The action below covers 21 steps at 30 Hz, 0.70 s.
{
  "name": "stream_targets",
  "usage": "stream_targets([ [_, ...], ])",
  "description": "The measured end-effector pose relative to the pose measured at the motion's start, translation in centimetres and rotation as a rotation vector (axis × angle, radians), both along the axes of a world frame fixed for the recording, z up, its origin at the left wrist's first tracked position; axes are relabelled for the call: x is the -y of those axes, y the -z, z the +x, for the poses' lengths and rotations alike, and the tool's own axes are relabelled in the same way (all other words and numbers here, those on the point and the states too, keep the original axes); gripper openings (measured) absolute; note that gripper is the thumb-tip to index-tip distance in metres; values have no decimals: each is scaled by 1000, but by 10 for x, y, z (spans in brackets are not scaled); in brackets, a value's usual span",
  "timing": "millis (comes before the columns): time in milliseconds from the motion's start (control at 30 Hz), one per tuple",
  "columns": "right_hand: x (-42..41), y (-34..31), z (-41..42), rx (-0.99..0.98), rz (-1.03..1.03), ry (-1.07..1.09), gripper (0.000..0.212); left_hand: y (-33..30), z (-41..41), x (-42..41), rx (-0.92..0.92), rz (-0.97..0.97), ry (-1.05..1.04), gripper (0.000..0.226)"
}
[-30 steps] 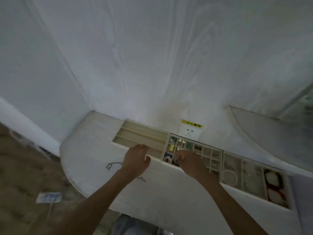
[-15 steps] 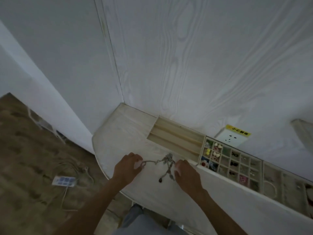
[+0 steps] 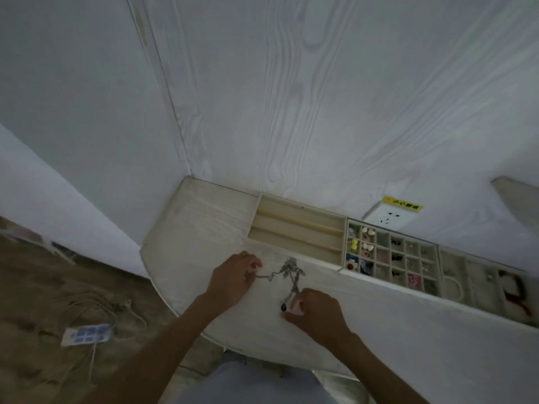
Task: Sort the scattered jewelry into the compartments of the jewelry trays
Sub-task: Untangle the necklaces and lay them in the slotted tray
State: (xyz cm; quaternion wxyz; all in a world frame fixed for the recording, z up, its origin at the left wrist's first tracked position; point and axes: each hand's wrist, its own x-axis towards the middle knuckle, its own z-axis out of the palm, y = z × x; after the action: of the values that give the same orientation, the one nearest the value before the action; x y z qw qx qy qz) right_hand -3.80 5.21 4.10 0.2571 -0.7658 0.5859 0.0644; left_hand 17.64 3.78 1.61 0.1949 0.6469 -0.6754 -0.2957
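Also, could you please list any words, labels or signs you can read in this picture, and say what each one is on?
"小心触电": a yellow sticker along the top edge of the white wall socket, behind the jewelry trays; the last characters are blurred, so this reading is tentative.
Power strip on the floor: no legible text.
No writing shows on the trays or the tabletop.

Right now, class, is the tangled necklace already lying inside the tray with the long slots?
No, the tangled necklace lies on the table in front of the long-slot tray, held between both hands.
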Motion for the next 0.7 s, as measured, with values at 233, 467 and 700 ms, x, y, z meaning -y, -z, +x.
stream_targets([
  [233, 4, -3, 25, -133, 2, 87, 31, 9, -13, 15, -203, 313, 333, 28],
  [467, 7, 5, 33, -118, 42, 231, 46, 11, -1, 19, -115, 298, 298, 33],
  [700, 19, 3, 37, -93, 94, 239, 34, 4, 1, 27, -69, 241, 268, 30],
])
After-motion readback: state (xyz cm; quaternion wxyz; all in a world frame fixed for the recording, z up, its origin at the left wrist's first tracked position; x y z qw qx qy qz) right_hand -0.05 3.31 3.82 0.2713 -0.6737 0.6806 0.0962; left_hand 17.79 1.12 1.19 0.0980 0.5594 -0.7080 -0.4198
